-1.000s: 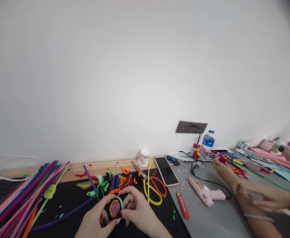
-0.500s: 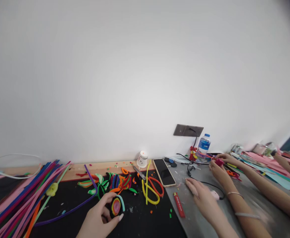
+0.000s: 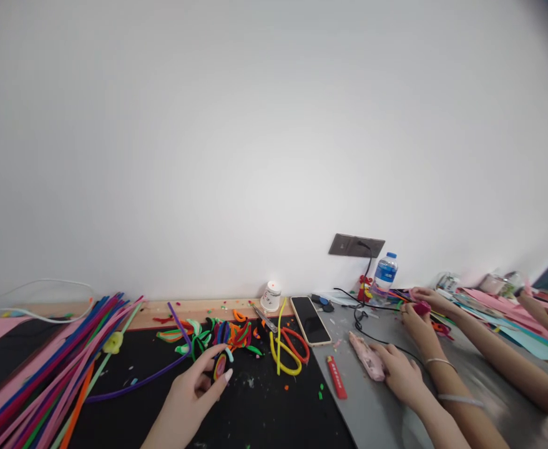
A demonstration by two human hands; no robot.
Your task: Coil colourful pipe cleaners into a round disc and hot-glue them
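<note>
My left hand (image 3: 196, 390) is closed around a small coil of coloured pipe cleaners (image 3: 220, 366), pinched between thumb and fingers above the black mat. A light blue end sticks out of the coil, which is turned nearly edge-on. My right hand (image 3: 398, 372) grips a pale pink glue gun (image 3: 366, 355) on the grey tabletop, its narrow end pointing to the back left. Scissors (image 3: 289, 352) with yellow and orange handles lie between my hands. A heap of pipe-cleaner shapes (image 3: 229, 333) lies behind my left hand.
A bundle of long pipe cleaners (image 3: 68, 368) fills the left. Near the wall stand a paper cup (image 3: 271, 296) and a water bottle (image 3: 386, 272). A phone (image 3: 310, 320), a small red packet (image 3: 336, 377) and a black cable (image 3: 361, 321) lie around. A co-worker's hands (image 3: 417, 315) work at right.
My right hand has taken hold of the pink glue gun and turned it into view. The coil in my left hand has turned from face-on to nearly edge-on.
</note>
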